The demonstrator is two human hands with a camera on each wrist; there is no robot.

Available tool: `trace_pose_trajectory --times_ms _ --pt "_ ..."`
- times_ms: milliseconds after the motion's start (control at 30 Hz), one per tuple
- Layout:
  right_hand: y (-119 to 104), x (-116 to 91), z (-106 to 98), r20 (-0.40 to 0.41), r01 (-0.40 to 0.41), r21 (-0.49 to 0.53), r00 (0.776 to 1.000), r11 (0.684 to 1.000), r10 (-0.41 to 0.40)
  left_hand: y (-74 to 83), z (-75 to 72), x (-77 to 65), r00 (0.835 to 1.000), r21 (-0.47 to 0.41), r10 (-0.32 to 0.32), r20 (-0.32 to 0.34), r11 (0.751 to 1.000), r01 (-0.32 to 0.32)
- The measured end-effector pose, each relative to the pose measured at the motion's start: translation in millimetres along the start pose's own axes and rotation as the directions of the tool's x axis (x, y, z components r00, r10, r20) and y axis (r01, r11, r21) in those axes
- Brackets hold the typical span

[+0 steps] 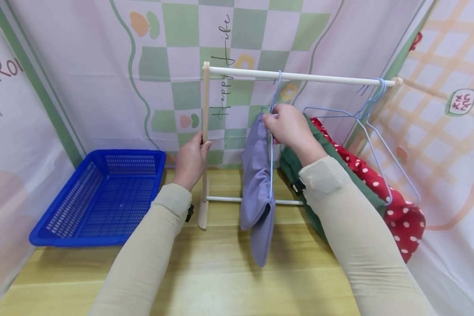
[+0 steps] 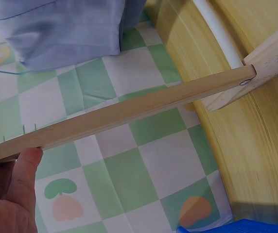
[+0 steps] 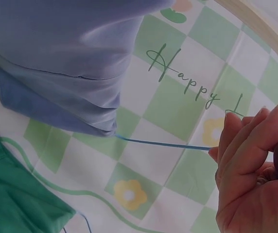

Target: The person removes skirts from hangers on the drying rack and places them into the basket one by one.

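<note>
My left hand (image 1: 190, 161) grips the wooden upright (image 1: 206, 109) of a small clothes rack, thumb and fingers around the post. With its fingers curled at the hanger's neck, my right hand (image 1: 290, 127) pinches a blue wire hanger (image 1: 277, 90) whose hook is over the white top rail (image 1: 241, 73). A folded lavender cloth garment (image 1: 256, 175) drapes over this hanger and hangs down past the lower rail. In the right wrist view, the wire runs from my fingers to the lavender garment (image 3: 80, 73).
Right of my hand, a green garment (image 1: 320, 149) and a red polka-dot garment (image 1: 403, 219) hang on blue hangers (image 1: 369, 118) at the rail's far end. A blue plastic basket (image 1: 96, 241) stands left on the wooden table (image 1: 221, 272). Printed fabric (image 1: 185, 26) forms the backdrop.
</note>
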State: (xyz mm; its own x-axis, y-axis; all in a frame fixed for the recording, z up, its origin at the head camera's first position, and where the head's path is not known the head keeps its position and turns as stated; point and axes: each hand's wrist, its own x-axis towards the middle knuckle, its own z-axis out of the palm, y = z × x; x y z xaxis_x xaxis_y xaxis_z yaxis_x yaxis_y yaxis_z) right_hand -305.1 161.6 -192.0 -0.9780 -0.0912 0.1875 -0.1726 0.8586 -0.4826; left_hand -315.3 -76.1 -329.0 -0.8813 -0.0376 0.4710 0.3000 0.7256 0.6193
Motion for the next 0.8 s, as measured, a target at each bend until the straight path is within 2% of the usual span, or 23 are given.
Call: trace_pose_trajectory --times_ms 800 --pt "-7.1 0.0 5.0 -0.009 0.072 -0.061 0.997 0.996 -0.073 -1.0 1.4 -0.3 1.000 -0.006 -0.002 0.002 1.000 0.002"
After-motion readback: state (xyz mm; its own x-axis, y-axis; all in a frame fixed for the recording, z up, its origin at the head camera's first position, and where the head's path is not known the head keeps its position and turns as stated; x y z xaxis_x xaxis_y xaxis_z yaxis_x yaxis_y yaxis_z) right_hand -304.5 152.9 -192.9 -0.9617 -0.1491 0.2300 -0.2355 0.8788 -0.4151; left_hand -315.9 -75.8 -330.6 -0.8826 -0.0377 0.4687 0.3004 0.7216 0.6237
